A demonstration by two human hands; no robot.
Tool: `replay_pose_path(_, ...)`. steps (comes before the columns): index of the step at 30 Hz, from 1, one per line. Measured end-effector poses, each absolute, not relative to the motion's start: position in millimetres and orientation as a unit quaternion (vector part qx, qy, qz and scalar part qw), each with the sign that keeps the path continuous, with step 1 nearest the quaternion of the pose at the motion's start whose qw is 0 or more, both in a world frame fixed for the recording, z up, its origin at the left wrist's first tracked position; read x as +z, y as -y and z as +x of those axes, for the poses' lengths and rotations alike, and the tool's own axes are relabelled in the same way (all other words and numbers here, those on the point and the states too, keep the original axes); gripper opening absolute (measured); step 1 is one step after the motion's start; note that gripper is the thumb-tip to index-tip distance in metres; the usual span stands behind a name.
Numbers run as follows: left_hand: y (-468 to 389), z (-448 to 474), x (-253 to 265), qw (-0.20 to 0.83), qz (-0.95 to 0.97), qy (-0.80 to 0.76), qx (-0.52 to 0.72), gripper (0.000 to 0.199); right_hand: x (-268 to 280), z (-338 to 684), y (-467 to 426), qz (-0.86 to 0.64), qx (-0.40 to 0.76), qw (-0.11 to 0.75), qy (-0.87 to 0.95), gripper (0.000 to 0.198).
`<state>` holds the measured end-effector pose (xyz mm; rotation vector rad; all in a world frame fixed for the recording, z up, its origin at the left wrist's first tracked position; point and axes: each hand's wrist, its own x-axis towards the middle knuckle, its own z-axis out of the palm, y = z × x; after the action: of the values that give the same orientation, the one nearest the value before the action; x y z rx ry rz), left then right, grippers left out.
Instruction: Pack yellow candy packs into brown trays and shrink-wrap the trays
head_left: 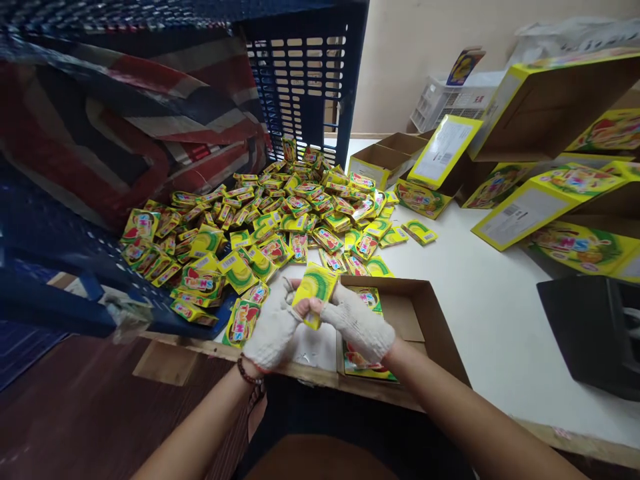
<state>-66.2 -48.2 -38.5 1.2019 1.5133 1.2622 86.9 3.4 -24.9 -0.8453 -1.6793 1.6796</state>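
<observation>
Both the white-knit-gloved left hand (273, 325) and right hand (357, 322) have their grip closed around one flat yellow-and-green cardboard packet (316, 283) above the white tabletop (480, 300), beside an open brown cardboard box (440, 323).

Head view, close, forward and down over the table (495, 320)

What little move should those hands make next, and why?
Probably lower the yellow packet into the open box: the left hand and right hand hold it near the box, where similar packets already lie and bare cardboard shows.
</observation>
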Motion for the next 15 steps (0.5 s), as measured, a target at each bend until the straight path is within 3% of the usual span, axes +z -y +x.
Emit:
replay_pose_path(3,56,-66,-50,0.241,0.523,-0.708,0.409,0.037,-21,82,-5,-0.324,0.665,0.344,0.578,0.03)
replay_pose_path(6,64,-80,-64,0.061,0.602,-0.784,0.138,0.035,-20,92,-13,-0.373,0.665,0.314,0.565,0.03)
replay_pose_path(8,66,-89,-70,0.012,0.624,-0.781,0.015,0.04,-18,100,-20,-0.403,0.637,0.275,0.596,0.026)
replay_pose_path(11,64,-96,-73,0.063,0.611,-0.787,0.064,0.042,-16,105,-26,-0.419,0.532,0.288,0.677,0.022)
replay_pose_path(15,57,-95,-68,0.371,0.491,-0.689,0.382,0.045,-19,97,-29,-0.293,0.298,0.379,0.826,0.023)
